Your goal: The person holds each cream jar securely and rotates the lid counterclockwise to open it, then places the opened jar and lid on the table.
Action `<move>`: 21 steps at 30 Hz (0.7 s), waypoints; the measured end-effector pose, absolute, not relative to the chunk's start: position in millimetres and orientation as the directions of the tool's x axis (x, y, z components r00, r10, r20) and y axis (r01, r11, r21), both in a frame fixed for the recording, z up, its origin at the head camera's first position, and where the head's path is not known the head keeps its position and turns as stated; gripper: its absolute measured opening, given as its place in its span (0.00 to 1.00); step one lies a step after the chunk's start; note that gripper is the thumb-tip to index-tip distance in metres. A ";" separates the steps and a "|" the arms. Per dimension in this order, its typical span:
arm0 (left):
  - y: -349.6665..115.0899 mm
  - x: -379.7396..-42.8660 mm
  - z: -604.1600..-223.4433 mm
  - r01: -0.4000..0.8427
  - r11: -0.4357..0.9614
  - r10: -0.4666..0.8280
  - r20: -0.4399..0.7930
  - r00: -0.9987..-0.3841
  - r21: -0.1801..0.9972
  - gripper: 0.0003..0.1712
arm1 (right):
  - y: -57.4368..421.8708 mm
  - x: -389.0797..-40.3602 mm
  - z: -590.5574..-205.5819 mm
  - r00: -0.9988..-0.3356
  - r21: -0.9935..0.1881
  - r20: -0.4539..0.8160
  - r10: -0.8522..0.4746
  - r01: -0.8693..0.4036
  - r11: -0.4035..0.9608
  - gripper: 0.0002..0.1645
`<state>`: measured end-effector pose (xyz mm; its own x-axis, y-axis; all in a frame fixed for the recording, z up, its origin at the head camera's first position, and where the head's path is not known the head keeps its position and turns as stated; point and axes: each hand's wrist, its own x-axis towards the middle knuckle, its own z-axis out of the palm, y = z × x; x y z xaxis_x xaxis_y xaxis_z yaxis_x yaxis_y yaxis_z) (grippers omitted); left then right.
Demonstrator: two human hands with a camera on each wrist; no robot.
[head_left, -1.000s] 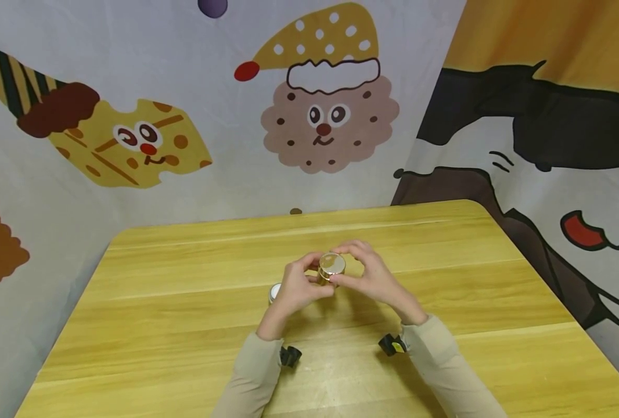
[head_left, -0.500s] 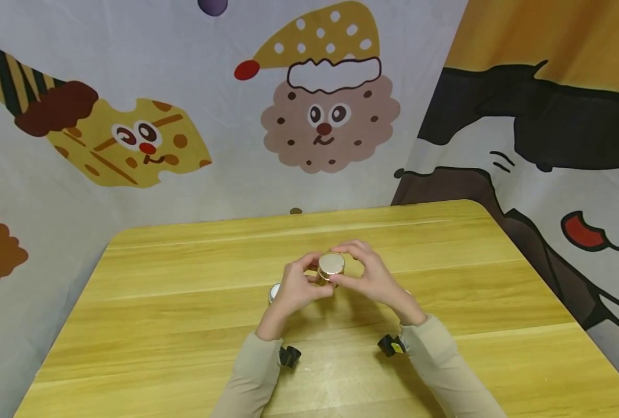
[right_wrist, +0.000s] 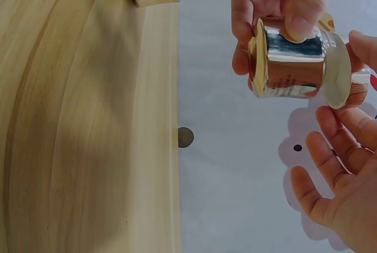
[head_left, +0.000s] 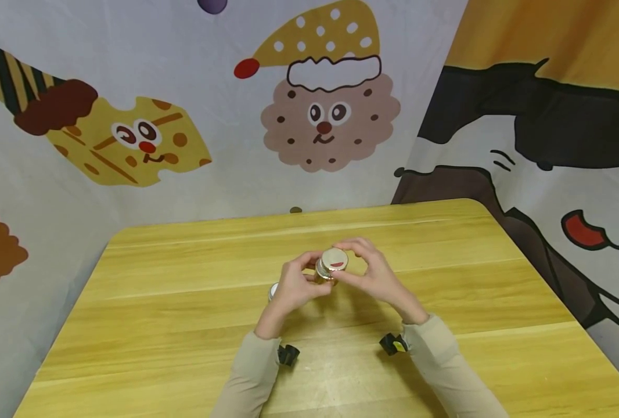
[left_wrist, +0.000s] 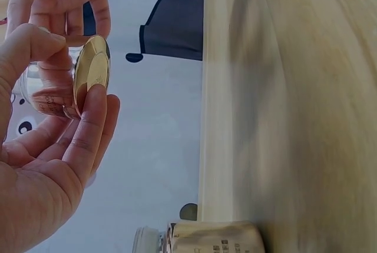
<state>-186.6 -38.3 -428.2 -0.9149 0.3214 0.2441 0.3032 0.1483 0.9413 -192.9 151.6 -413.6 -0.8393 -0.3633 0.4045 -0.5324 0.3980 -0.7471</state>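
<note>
My left hand (head_left: 295, 284) grips a shiny gold cosmetic jar (head_left: 323, 273) above the table. In the left wrist view, its fingers and thumb wrap the jar's mirrored side, and the flat gold base (left_wrist: 95, 67) faces the camera. My right hand (head_left: 370, 271) pinches the round gold lid (head_left: 334, 259) between thumb and fingers. The lid sits tilted and shifted to the right over the jar's mouth. A pale disc (right_wrist: 338, 72) shows at the mouth end in the right wrist view. Behind the left hand stands a second jar (head_left: 273, 291) with a white top, partly hidden.
The wooden table (head_left: 173, 325) reaches back to a wall cloth (head_left: 226, 116) printed with cartoon snacks. That second jar (left_wrist: 215, 237) shows a gold body with lettering in the left wrist view. Black camera mounts (head_left: 288, 355) sit at both wrists.
The lid, earlier seated level on the jar, has come up and moved slightly right with the right hand, exposing the jar's rim. The left hand has hardly moved.
</note>
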 end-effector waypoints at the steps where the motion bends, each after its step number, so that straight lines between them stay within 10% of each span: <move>1: -38.4 -188.8 -433.1 0.303 0.151 0.315 0.245 -0.917 0.941 0.30 | 152.4 -192.7 -413.6 -0.841 -0.749 0.403 -0.360 -0.530 0.399 0.29; 21: -45.4 -191.3 -437.0 0.280 0.164 0.270 0.230 -0.935 0.946 0.29 | 173.0 -187.7 -413.2 -0.863 -0.760 0.410 -0.295 -0.502 0.413 0.29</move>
